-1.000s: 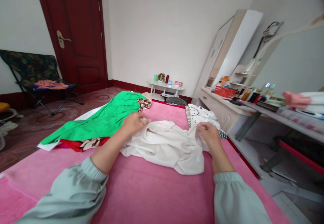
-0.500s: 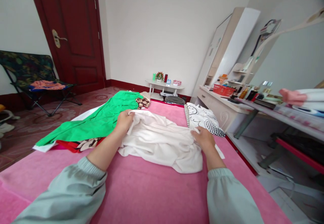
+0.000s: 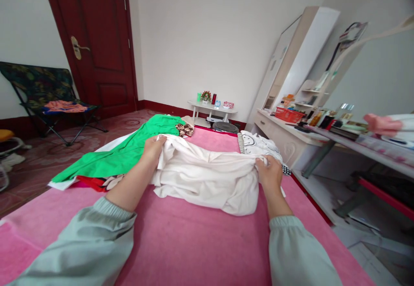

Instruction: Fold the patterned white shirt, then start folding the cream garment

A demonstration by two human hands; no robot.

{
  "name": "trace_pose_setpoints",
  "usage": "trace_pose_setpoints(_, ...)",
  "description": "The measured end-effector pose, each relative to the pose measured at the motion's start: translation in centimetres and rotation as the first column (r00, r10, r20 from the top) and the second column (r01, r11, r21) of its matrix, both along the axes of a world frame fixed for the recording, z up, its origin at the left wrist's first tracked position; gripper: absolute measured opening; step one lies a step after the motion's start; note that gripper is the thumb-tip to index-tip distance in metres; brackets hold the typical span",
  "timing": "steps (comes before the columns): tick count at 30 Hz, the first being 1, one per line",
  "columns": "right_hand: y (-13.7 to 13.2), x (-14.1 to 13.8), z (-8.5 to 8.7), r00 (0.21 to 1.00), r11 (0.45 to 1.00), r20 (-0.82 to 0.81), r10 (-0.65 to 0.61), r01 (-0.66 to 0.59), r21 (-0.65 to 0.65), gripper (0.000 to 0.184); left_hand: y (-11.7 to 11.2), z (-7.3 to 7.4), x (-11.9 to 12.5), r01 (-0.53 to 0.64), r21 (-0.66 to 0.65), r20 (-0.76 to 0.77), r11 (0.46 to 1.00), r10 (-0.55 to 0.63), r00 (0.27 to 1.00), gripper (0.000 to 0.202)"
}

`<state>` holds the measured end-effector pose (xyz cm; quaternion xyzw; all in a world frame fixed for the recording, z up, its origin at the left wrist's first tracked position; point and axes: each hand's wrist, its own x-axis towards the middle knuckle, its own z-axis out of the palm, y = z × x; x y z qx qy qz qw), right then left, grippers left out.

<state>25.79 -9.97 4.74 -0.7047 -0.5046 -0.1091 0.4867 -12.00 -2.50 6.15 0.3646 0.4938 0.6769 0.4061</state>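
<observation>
A white, crumpled garment (image 3: 207,182) is stretched between my two hands, its lower part resting on the pink bed cover (image 3: 200,243). My left hand (image 3: 153,150) pinches its upper left corner. At the upper right corner, my right hand (image 3: 270,171) grips the cloth between thumb and fingers. The top edge runs fairly taut between them, while loose folds bunch below. Its exact kind of clothing cannot be made out. Just beyond my left hand lies a green garment (image 3: 129,152) on top of other clothes. Past my right hand is a white garment with black print (image 3: 255,142).
A folding chair (image 3: 42,92) with a peach cloth stands left, by the red door (image 3: 93,40). Beyond the bed is a small white table (image 3: 211,106) with several items. On the right are a dressing table (image 3: 274,124) holding a red basket (image 3: 289,114) and a grey-edged table (image 3: 355,143).
My hands have moved apart, pulling the top edge of the white garment wider and straighter. My right hand now covers part of the printed garment. The view has shifted slightly.
</observation>
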Motion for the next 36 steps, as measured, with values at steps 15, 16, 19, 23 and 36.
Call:
trace_pose_setpoints(15,-3.2,-11.4,5.3,0.481,0.643,-0.562,0.673,-0.755,0.124,0.035,-7.8,5.2,7.0,0.78,0.144,-0.469,0.608,-0.652,0.595,0.057)
trace_pose_setpoints(16,-3.0,-10.3,5.7,0.447,0.714,-0.631,0.634,-0.653,0.254,0.036,-7.3,4.9,6.6,0.767,0.13,-0.57,0.628,-0.585,0.576,0.065)
trace_pose_setpoints(19,-2.6,-6.7,7.3,0.315,0.762,-0.696,0.645,-0.328,0.558,0.032,-6.1,3.3,5.7,0.68,-0.042,-0.85,0.732,-0.384,0.361,0.093)
trace_pose_setpoints(23,-2.7,-3.0,8.8,0.285,0.695,-0.652,0.702,-0.08,0.714,0.012,-4.8,1.4,5.3,0.481,-0.235,-0.95,0.844,-0.304,0.071,0.058)
trace_pose_setpoints(36,-1.1,-1.0,7.2,0.328,0.669,-0.688,0.647,0.188,0.719,0.01,-2.7,4.0,-1.1,-0.189,0.447,-0.711,0.874,0.476,0.518,0.034)
